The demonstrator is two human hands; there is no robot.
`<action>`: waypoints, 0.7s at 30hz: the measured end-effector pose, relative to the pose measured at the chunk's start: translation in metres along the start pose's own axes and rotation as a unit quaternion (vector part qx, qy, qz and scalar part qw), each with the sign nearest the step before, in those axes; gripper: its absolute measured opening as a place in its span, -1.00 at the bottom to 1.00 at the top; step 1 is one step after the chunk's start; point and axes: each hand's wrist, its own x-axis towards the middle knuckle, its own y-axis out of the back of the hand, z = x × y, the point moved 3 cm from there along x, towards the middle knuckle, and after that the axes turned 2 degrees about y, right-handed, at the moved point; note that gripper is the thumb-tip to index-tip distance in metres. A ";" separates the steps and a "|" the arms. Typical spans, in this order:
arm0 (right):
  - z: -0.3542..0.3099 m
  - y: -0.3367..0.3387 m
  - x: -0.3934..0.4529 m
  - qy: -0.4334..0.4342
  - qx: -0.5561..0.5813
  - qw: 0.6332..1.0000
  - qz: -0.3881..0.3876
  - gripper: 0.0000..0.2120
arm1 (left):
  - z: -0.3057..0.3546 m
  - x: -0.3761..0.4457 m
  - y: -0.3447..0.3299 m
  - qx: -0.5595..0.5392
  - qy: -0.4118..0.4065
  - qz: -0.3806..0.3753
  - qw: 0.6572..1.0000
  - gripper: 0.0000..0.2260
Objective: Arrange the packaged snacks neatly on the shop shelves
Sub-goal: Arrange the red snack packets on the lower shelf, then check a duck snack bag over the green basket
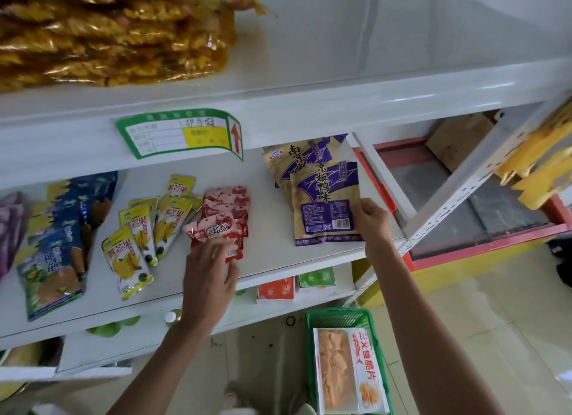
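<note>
Straightening stock on white metal shelf (278, 260). Right hand (370, 221) pinches lower corner of tan-and-purple foil packet (325, 198), lying atop matching one. Left hand (209, 275), fingers loosely spread, rests on front red-and-pink cherry pouch (213, 232). Advice: square edges to shelf lip, keep labels forward.

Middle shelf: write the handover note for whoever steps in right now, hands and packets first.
Left hand rests on the front red packet of its stack. Right hand pinches the lower right corner of the front tan-and-purple packet, which overlaps another behind it. Yellow packets and blue packets lie in loose, fanned rows on the middle shelf. Left: square up those rows; shelve the white-and-orange packet waiting in the green basket on the floor.
</note>
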 end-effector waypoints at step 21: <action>0.029 -0.060 -0.405 0.236 0.187 0.928 0.221 -0.72 | 0.026 -0.065 0.103 -0.444 -0.317 -0.182 0.818 -0.53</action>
